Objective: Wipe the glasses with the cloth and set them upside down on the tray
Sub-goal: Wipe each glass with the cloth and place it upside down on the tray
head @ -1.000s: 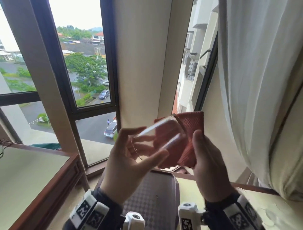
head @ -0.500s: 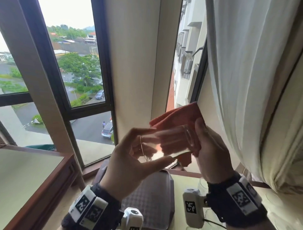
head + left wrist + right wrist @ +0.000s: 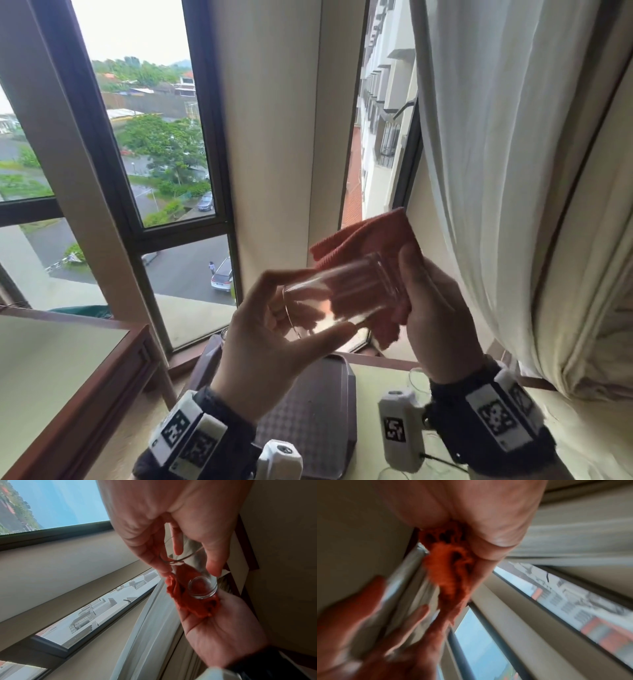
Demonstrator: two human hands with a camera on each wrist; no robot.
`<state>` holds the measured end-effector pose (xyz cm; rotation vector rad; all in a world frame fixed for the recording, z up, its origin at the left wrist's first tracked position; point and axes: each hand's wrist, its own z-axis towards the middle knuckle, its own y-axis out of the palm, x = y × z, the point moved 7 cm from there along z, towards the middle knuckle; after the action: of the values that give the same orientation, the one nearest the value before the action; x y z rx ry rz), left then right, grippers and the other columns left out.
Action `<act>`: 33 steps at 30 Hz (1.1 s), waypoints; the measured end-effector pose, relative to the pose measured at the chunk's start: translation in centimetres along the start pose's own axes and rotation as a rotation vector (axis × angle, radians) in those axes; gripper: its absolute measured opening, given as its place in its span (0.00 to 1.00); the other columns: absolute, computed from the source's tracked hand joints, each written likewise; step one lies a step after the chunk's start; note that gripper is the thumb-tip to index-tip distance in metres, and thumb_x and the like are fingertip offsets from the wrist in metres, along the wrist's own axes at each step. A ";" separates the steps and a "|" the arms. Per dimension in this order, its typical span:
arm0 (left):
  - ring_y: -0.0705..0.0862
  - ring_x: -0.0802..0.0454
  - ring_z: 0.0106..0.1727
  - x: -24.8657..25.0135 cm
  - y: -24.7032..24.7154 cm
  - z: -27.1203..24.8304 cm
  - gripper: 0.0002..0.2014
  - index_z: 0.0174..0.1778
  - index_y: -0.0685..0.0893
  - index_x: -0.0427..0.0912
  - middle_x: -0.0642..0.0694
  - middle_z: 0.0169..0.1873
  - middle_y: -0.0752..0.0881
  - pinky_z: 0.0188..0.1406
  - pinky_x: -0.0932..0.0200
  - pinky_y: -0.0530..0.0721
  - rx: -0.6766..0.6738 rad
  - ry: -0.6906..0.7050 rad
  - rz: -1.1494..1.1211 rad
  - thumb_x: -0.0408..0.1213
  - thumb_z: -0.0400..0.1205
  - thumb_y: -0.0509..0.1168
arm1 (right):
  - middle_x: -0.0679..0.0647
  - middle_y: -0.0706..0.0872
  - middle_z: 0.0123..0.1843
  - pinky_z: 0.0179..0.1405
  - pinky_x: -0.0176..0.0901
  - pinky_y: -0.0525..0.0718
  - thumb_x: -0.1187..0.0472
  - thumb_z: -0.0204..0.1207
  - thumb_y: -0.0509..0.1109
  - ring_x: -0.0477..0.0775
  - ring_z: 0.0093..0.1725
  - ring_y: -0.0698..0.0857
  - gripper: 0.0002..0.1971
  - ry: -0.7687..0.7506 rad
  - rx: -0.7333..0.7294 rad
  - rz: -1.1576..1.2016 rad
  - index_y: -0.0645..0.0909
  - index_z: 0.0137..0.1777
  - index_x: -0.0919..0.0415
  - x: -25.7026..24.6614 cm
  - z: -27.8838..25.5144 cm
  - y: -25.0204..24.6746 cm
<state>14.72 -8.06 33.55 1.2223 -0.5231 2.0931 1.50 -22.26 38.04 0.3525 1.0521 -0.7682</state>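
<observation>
**Glass held on its side against the cloth above the tray**

In the head view, a clear glass (image 3: 339, 294) was held lying on its side in the air, gripped near its open rim between the thumb and curled fingers of the left hand (image 3: 270, 346). Its base was pressed into a red cloth (image 3: 370, 246), which was clasped in the right hand (image 3: 435, 318). Held this way, the base could presumably be rubbed while the rim end stayed steady. Below the hands a grey patterned tray (image 3: 308, 421) was seen on a pale tabletop (image 3: 376, 377), with no glass visible on its exposed part. A white curtain (image 3: 496, 171) hung at the right, and dark-framed windows (image 3: 157, 137) gave onto a street.

In the left wrist view, the thick base was seen seated in the cloth, which was cupped in the right palm; the left fingers were wrapped about the wall of the glass.

In the right wrist view, heavily blurred, the bunched cloth was seen gripped in the right hand, with the left hand's fingers beyond.
</observation>
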 end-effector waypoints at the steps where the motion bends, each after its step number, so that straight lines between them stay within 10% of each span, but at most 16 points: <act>1: 0.94 0.39 0.48 -0.2 -0.1 0.1 0.31 0.62 0.86 0.57 0.45 0.55 0.94 0.51 0.39 0.95 0.013 -0.013 -0.010 0.52 0.63 0.87 | 0.50 0.93 0.39 0.33 0.31 0.85 0.50 0.92 0.48 0.45 0.36 0.92 0.24 -0.007 0.000 0.004 0.85 0.54 0.59 0.4 -0.5 0.4; 4: 0.95 0.41 0.47 -0.9 -0.4 0.4 0.33 0.61 0.86 0.57 0.47 0.53 0.95 0.49 0.38 0.96 0.050 -0.083 -0.015 0.55 0.60 0.88 | 0.56 0.86 0.71 0.63 0.49 0.86 0.56 0.89 0.46 0.56 0.69 0.86 0.25 -0.202 -0.044 -0.093 0.73 0.79 0.64 0.6 -2.4 2.5; 6: 0.95 0.44 0.47 -1.0 -0.4 0.2 0.36 0.63 0.86 0.55 0.49 0.53 0.95 0.50 0.40 0.96 0.052 -0.102 0.009 0.58 0.58 0.87 | 0.64 0.63 0.88 0.84 0.67 0.65 0.65 0.88 0.50 0.66 0.88 0.61 0.26 -0.438 -0.052 -0.361 0.63 0.85 0.70 -0.6 -3.2 4.2; 10: 0.94 0.42 0.47 -0.9 -0.1 -0.4 0.39 0.65 0.86 0.53 0.46 0.52 0.94 0.53 0.40 0.95 0.026 -0.075 0.028 0.60 0.59 0.88 | 0.60 0.81 0.76 0.79 0.58 0.74 0.58 0.89 0.59 0.61 0.80 0.75 0.18 -0.604 -0.008 -0.581 0.82 0.72 0.65 -2.0 -2.1 3.8; 15: 0.93 0.39 0.48 -0.7 0.3 -1.3 0.33 0.62 0.86 0.51 0.43 0.54 0.94 0.54 0.45 0.94 -0.007 -0.057 -0.050 0.50 0.61 0.89 | 0.56 0.94 0.44 0.46 0.48 0.92 0.43 0.87 0.54 0.56 0.44 0.94 0.23 -0.038 -0.051 0.015 0.87 0.54 0.55 -0.7 -0.1 0.9; 24: 0.91 0.63 0.59 -1.4 1.5 -0.7 0.38 0.62 0.78 0.53 0.52 0.59 0.90 0.56 0.58 0.92 -0.087 -0.208 0.124 0.62 0.62 0.87 | 0.50 0.86 0.71 0.67 0.61 0.86 0.26 0.70 0.68 0.54 0.70 0.85 0.39 0.218 0.161 0.322 0.75 0.78 0.43 5.1 -3.9 1.3; 28: 0.90 0.65 0.60 -1.8 2.0 -1.1 0.39 0.64 0.80 0.59 0.59 0.57 0.91 0.63 0.51 0.90 -0.125 -0.237 0.249 0.70 0.61 0.84 | 0.32 0.81 0.69 0.64 0.58 0.88 0.47 0.90 0.56 0.46 0.69 0.85 0.16 -0.085 0.111 -0.009 0.72 0.75 0.37 2.3 -3.5 1.4; 31: 0.92 0.59 0.60 -1.4 2.6 -1.1 0.32 0.67 0.85 0.59 0.58 0.57 0.93 0.61 0.46 0.93 -0.183 -0.237 0.165 0.65 0.69 0.82 | 0.32 0.79 0.74 0.63 0.42 0.87 0.59 0.91 0.52 0.41 0.70 0.83 0.19 -0.311 0.024 -0.092 0.69 0.79 0.47 -0.5 -3.5 2.0; 33: 0.93 0.58 0.60 -0.8 3.0 -1.1 0.26 0.69 0.86 0.53 0.54 0.58 0.95 0.61 0.55 0.91 -0.198 -0.250 0.048 0.56 0.77 0.81 | 0.39 0.81 0.76 0.68 0.49 0.85 0.60 0.90 0.53 0.44 0.73 0.82 0.21 -0.310 0.017 -0.135 0.71 0.81 0.51 -0.1 -3.8 1.9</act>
<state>12.23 -9.74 32.29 1.3723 -0.8590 1.8845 0.42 -18.60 36.20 0.1707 0.7826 -0.9204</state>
